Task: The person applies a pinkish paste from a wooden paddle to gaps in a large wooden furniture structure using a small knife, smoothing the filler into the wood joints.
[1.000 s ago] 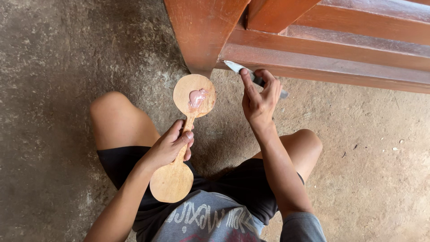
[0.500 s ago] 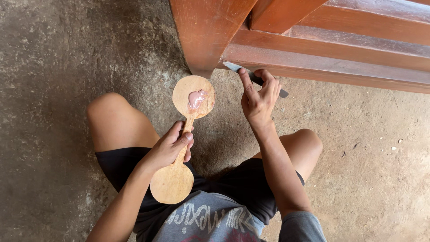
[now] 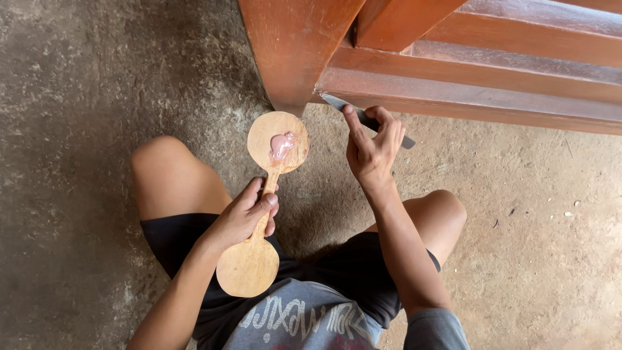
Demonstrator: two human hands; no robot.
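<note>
My left hand grips the narrow neck of a wooden paddle that has a round disc at each end. The far disc carries a blob of pinkish putty. My right hand holds a thin metal putty knife, its blade tip pressed against the lower rail of a reddish-brown wooden furniture frame. I sit on the floor with bent knees on either side of my hands.
The furniture's thick red-brown leg stands just beyond the paddle. Rough grey-brown concrete floor spreads all around, with small bits of debris at the right. My dark shorts and grey shirt fill the bottom middle.
The view has shifted slightly. My right hand with the knife has edged a little along the rail; my left hand keeps the paddle still.
</note>
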